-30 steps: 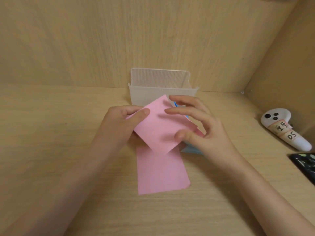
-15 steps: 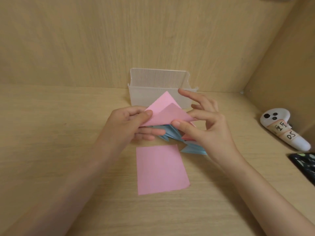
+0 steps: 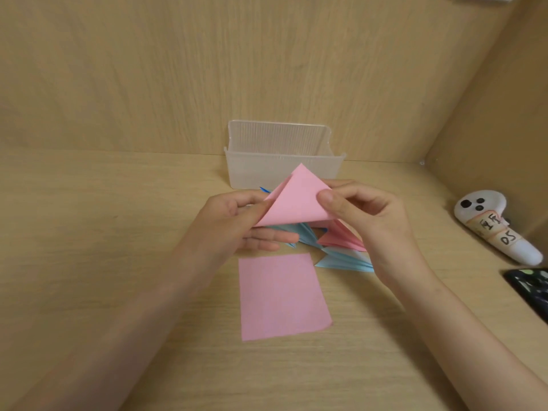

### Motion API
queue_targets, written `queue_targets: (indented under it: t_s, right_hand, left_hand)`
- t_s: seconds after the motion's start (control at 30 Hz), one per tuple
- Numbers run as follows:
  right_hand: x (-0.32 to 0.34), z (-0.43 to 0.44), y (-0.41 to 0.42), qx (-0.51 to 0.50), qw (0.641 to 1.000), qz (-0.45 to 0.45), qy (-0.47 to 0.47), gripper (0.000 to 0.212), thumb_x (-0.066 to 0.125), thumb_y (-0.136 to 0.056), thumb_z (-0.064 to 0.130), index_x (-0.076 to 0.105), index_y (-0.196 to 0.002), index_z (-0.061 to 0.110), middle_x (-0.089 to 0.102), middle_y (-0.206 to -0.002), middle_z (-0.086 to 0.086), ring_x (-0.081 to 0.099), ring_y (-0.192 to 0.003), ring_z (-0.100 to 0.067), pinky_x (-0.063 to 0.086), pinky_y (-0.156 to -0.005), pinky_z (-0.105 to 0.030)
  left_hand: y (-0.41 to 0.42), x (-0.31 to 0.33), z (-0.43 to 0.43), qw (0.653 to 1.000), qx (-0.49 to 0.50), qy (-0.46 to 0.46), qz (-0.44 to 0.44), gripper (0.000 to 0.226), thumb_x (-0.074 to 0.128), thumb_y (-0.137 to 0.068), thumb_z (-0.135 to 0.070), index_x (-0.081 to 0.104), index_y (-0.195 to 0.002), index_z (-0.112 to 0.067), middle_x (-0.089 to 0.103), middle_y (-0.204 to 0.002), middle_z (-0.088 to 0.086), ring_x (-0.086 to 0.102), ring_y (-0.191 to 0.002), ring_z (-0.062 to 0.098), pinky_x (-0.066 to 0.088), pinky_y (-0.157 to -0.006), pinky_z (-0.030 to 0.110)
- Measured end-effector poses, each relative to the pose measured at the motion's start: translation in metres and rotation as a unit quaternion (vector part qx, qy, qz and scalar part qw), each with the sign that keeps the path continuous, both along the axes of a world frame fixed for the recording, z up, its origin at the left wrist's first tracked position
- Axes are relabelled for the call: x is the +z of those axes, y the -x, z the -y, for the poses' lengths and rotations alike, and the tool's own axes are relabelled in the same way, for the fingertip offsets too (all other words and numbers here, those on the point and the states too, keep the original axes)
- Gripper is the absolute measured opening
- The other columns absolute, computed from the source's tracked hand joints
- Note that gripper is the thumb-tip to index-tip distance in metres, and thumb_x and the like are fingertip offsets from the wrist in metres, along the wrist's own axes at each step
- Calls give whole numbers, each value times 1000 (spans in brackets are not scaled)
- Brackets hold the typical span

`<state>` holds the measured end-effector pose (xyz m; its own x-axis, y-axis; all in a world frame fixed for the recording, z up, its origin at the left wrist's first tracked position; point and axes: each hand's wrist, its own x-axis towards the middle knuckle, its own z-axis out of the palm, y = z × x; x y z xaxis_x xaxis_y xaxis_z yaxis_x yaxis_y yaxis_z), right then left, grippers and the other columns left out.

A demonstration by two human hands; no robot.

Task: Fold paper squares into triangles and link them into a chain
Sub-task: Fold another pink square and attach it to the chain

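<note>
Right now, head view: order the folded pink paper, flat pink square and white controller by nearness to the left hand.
1. Folded pink paper, pinched in the left hand.
2. Flat pink square, just below it.
3. White controller, far right.

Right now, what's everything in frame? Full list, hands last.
folded pink paper: one, pink, held up between both hands, folded towards a triangle
flat pink square: one, pink, flat on the table near the person
folded triangles: several, blue and pink, on the table under the hands, partly hidden
plastic box: one, clear, at the back wall
controller: one, white, labelled, far right
dark object: one, black, right edge, cut off
table: one, light wood
left hand: pinches the paper's left corner
right hand: pinches its right corner
</note>
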<state>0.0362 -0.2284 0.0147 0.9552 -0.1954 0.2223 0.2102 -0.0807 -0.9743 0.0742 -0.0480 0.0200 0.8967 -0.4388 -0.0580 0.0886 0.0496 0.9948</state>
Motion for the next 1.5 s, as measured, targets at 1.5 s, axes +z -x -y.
queue_targets:
  t_s: [1.5]
  right_hand:
    - [-1,-9,3,17,999,-35,24,6,71,-78,9,71,-73,11,66,-71,-7,58,-65,-13,48,-62,-29]
  left_hand:
    - [4,-5,9,984,134,-12,113,19,77,-72,-4,71,-74,-22,73,-65,-5,64,-59,2,49,-57,16]
